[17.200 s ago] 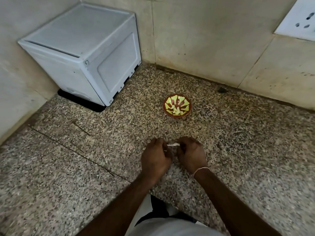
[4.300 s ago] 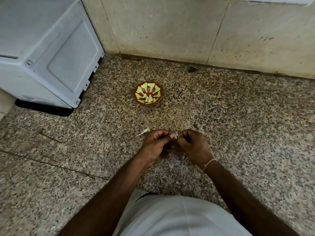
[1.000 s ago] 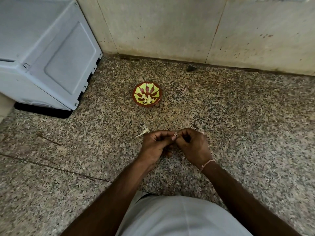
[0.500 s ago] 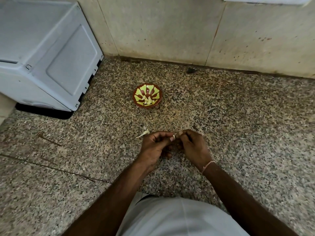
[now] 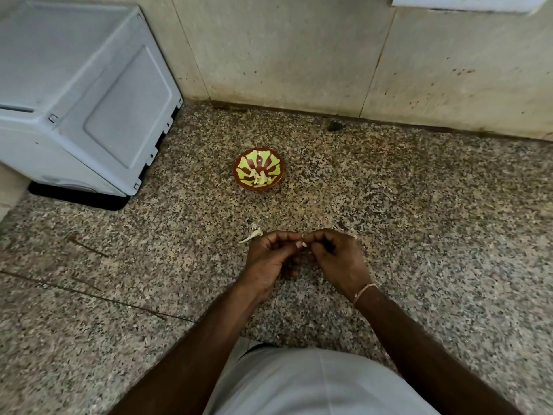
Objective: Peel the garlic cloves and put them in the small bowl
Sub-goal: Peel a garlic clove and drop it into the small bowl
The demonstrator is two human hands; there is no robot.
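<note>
Against a moment ago little has changed: beyond my left hand [image 5: 270, 259] lies a peel [image 5: 251, 236]. Both it and my right hand [image 5: 336, 259] still pinch the garlic clove [image 5: 303, 240], so peeling continues. The small bowl [image 5: 258, 169] waits farther ahead.

Looks like a home kitchen: speckled granite counter [image 5: 419, 235] against stained beige wall tiles [image 5: 284, 49], a grey appliance like a microwave [image 5: 74, 94] in the corner, a switch plate [image 5: 466, 3] above, a small painted bowl [image 5: 239, 172] holding peeled garlic cloves [image 5: 259, 178].
</note>
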